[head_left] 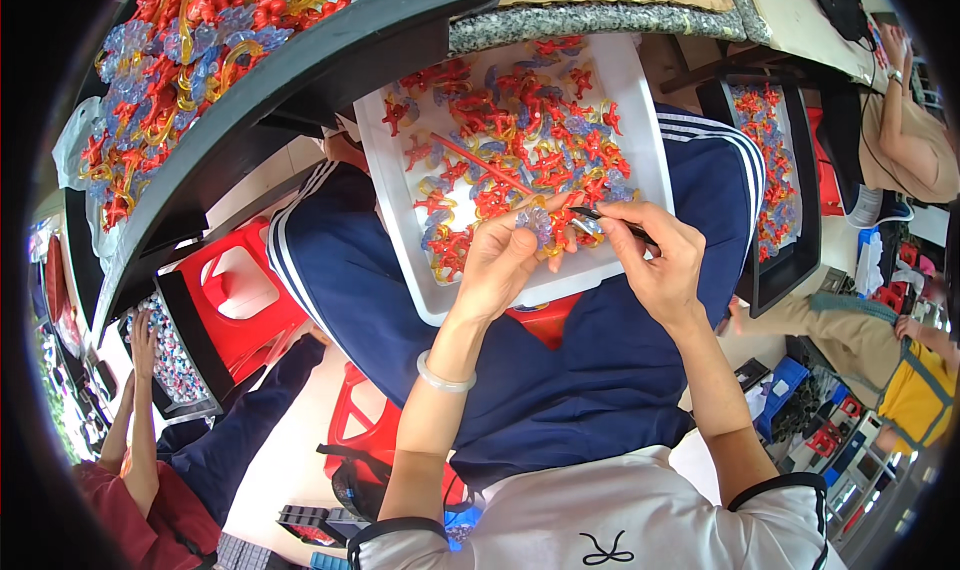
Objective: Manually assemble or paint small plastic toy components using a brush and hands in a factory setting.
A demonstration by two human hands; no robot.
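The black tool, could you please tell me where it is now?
In the head view, the black tool is in the right hand, over the white tray.

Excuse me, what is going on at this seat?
A seated person works over a white plastic tray of small red, yellow and blue pieces. The left hand holds a translucent blue piece; the right hand holds a slim black tool, its tip close by. A thin red stick lies in the tray.
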